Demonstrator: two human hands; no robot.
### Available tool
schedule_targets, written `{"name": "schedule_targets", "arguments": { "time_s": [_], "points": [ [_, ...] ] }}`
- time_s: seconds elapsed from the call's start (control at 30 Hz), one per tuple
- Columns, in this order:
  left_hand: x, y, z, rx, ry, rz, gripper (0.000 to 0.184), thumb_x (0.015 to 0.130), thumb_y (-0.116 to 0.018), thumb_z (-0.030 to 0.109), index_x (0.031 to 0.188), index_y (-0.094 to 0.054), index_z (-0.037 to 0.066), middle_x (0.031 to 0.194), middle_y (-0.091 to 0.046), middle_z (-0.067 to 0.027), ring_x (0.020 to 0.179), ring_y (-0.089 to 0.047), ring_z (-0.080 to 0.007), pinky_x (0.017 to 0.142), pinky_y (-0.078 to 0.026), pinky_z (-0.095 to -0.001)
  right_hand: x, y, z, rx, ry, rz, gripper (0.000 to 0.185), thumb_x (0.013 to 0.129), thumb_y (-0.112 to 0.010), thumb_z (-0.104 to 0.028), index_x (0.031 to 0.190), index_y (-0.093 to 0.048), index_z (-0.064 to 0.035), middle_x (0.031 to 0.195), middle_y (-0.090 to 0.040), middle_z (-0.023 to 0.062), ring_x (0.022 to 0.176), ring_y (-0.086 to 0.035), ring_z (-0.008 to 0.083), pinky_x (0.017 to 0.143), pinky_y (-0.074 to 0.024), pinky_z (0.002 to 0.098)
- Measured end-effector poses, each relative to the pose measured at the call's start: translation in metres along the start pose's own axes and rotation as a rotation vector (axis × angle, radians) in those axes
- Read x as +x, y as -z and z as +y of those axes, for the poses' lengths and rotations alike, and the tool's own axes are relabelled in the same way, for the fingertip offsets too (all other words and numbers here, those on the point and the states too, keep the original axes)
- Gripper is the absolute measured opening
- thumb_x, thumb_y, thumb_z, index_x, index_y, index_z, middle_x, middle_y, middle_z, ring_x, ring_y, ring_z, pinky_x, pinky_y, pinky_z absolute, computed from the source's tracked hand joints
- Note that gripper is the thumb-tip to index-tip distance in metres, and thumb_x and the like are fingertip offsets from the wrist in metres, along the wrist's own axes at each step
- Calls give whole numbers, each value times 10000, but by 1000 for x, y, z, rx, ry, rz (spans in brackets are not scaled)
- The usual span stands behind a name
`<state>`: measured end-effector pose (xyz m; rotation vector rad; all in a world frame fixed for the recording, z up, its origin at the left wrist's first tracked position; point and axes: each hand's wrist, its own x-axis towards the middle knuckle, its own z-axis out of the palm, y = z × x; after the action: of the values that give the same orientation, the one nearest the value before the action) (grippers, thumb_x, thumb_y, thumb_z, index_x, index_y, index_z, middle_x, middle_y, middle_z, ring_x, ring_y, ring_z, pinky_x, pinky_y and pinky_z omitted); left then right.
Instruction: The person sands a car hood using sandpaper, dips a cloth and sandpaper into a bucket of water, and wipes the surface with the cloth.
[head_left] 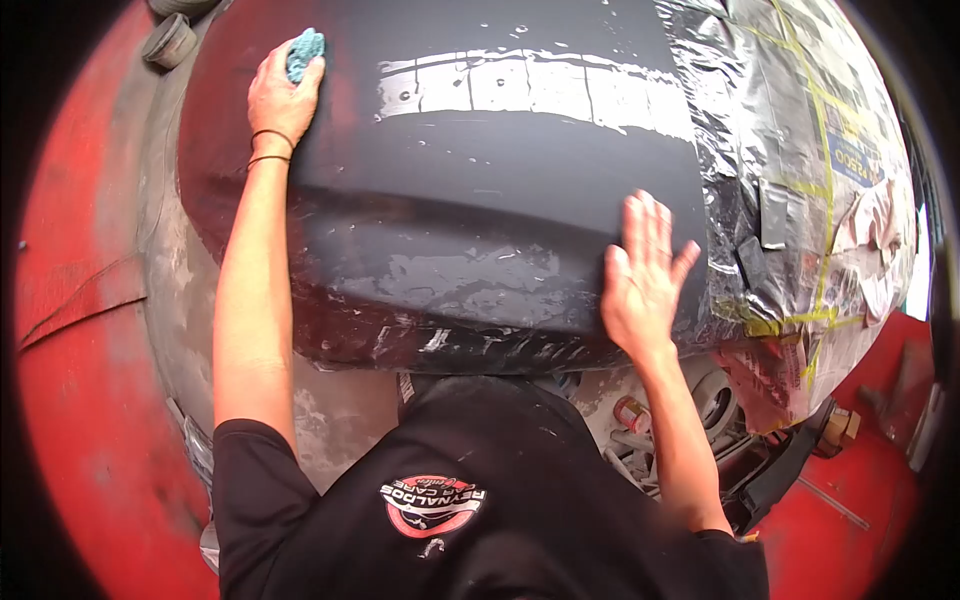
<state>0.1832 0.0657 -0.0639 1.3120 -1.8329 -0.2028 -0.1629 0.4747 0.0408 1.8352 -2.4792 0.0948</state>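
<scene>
A large curved car body panel (440, 180) lies in front of me, dark grey over most of its surface and dark red toward the left. Water beads and wet patches shine on it. At its far left part, my left hand (283, 100) is closed around a crumpled teal cloth (306, 55); the cloth's underside is hidden. My right hand (645, 280) rests flat on the right part of the panel, fingers spread, holding nothing.
Plastic and newspaper masking (800, 170) with yellow tape covers the right side. A can (631, 413) and jumbled parts sit on the floor at lower right. A round container (169, 42) stands at upper left. The floor (80, 400) is red and grey.
</scene>
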Motion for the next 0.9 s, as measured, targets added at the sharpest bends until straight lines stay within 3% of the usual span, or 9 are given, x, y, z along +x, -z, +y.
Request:
{"name": "schedule_targets", "arguments": {
  "time_s": [0.1, 0.2, 0.23, 0.3, 0.43, 0.57, 0.7, 0.8, 0.9],
  "points": [
    [2, -3, -1, 35, -9, 5, 538, 967, -784, 456, 1419, -692, 180, 1385, -740, -119, 1298, -690, -354, 1121, -533, -474, 11, -5, -45, 22, 65, -18, 689, 1096, -459, -265, 1742, -345, -55, 1833, -300, 121, 1731, -150, 306, 1331, 138, 627],
    [-2, 1, -3, 13, 2, -15, 578, 993, -787, 495, 1456, -676, 167, 1380, -741, -130, 1273, -718, -330, 1096, -551, -434, 71, -9, -176, 378, 340, -125, 625, 1059, -495, -336, 1629, -510, -80, 1752, -422, 118, 1659, -301, 312, 1347, 21, 659],
    [-3, 3, -4, -2, 13, -21, 579, 995, -785, 496, 1457, -675, 165, 1383, -742, -127, 1277, -717, -326, 1098, -550, -430, 75, -60, -221, 416, 449, 87, 630, 1064, -494, -354, 1633, -509, -82, 1742, -441, 111, 1658, -309, 306, 1347, -3, 690],
    [-4, 6, -4, -39, 29, -36, 580, 1000, -783, 498, 1459, -673, 160, 1390, -743, -121, 1284, -715, -318, 1102, -547, -423, 87, -71, -285, 198, 478, 145, 629, 1069, -490, -362, 1631, -511, -81, 1740, -453, 93, 1650, -342, 296, 1340, -14, 720],
    [-3, 2, -9, 21, 17, -32, 600, 1002, -776, 516, 1459, -670, 142, 1394, -745, -122, 1297, -711, -313, 1112, -542, -422, 57, -22, -162, 353, 359, 19, 641, 1014, -506, -330, 1602, -536, -77, 1686, -510, 83, 1630, -365, 289, 1342, 13, 693],
    [0, -4, -9, 68, -50, 23, 598, 984, -789, 496, 1451, -677, 141, 1375, -746, -131, 1278, -712, -338, 1102, -550, -444, -10, 0, -14, -15, 10, -50, 695, 1080, -448, -266, 1746, -361, -86, 1826, -328, 98, 1728, -174, 293, 1326, 145, 639],
    [2, -1, -6, 96, -49, 29, 577, 981, -787, 484, 1435, -691, 140, 1341, -754, -142, 1247, -721, -357, 1089, -555, -458, 34, -4, -122, 165, 149, -95, 719, 1044, -511, -295, 1717, -392, -73, 1801, -358, 124, 1716, -190, 337, 1340, 96, 656],
    [1, 5, -4, 59, -36, -8, 561, 999, -772, 482, 1421, -705, 119, 1333, -759, -159, 1226, -734, -356, 1076, -556, -452, 80, -33, -221, 492, 365, 23, 636, 975, -609, -285, 1552, -559, -23, 1647, -527, 143, 1634, -332, 350, 1337, -80, 724],
    [1, 5, -9, -23, -13, -71, 531, 1041, -761, 435, 1448, -692, 103, 1352, -765, -149, 1245, -736, -311, 1086, -548, -429, 76, -54, -222, 413, 466, 152, 605, 1023, -576, -296, 1576, -566, -51, 1666, -509, 109, 1628, -358, 322, 1316, -54, 776]
  ]
}}
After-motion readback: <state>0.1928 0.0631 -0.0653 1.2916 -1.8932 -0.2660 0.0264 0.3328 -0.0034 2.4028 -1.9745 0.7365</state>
